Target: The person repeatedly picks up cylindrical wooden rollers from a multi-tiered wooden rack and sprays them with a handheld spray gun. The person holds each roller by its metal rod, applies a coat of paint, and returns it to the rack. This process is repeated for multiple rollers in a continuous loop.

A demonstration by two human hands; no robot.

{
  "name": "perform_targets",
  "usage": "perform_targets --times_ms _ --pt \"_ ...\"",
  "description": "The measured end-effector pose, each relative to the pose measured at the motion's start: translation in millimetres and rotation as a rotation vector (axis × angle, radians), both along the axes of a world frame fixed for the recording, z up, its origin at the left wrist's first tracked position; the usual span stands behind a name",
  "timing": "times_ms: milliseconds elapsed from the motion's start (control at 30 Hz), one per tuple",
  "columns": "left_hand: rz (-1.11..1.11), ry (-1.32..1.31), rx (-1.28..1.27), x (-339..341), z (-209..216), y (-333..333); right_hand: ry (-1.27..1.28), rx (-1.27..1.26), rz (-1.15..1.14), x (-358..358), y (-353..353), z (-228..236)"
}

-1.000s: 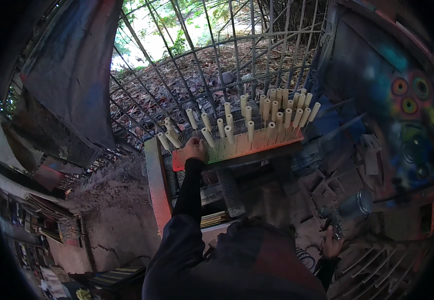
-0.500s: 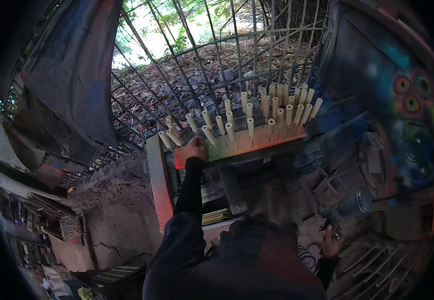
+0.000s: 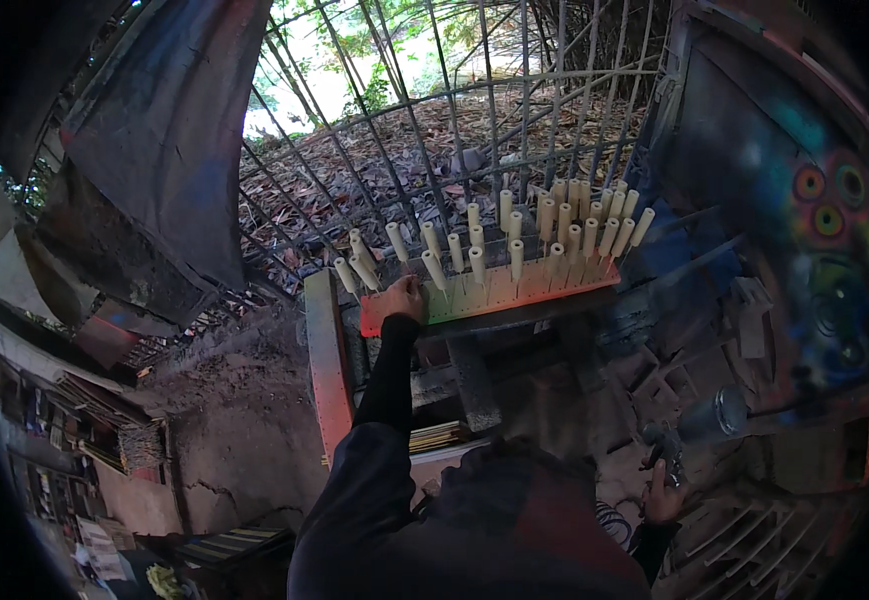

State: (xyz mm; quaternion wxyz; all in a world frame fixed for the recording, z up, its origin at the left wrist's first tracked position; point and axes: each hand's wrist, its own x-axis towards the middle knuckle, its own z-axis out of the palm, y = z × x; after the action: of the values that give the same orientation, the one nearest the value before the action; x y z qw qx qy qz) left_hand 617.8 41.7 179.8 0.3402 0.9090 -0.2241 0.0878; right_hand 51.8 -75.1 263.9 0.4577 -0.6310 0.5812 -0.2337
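My left hand point(image 3: 402, 299) is at the left part of a long board point(image 3: 495, 296) painted red, orange and green. Its fingers are curled together; whatever they grip, if anything, is hidden. Several pale hollow cylinders point(image 3: 517, 255) stand upright or slightly tilted on thin rods along the board, most crowded at its right end. One cylinder point(image 3: 435, 270) is just right of my fingers, others just left. Low on the right, away from the board, my right hand point(image 3: 665, 500) is closed round a spray gun point(image 3: 667, 447) with a grey cup point(image 3: 717, 415).
A second painted plank point(image 3: 329, 360) runs toward me at the left. Behind the board rises a barred fence point(image 3: 410, 110) with dry leaves beyond. Paint-stained sheeting point(image 3: 170, 130) hangs at the left, a sprayed panel point(image 3: 805, 230) at the right. Several slats point(image 3: 755, 540) are at lower right.
The view has shifted slightly, so the board and fence appear a little further right and lower. My left hand stays at the board's left part; my right hand still holds the spray gun.
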Motion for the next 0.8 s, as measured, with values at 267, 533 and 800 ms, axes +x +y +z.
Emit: perform_targets --times_ms 267,533,800 --pt "0.277 0.006 -0.106 -25.4 18.2 40.2 -0.05 -0.033 -0.03 5.0 9.8 14.2" --pt "0.13 0.032 0.096 -11.6 27.1 50.8 0.093 -0.377 0.206 -30.1 -4.5 -48.9" --pt "0.022 -0.073 0.061 -15.1 33.6 59.7 -0.128 -0.013 0.07 10.5 11.2 33.4"
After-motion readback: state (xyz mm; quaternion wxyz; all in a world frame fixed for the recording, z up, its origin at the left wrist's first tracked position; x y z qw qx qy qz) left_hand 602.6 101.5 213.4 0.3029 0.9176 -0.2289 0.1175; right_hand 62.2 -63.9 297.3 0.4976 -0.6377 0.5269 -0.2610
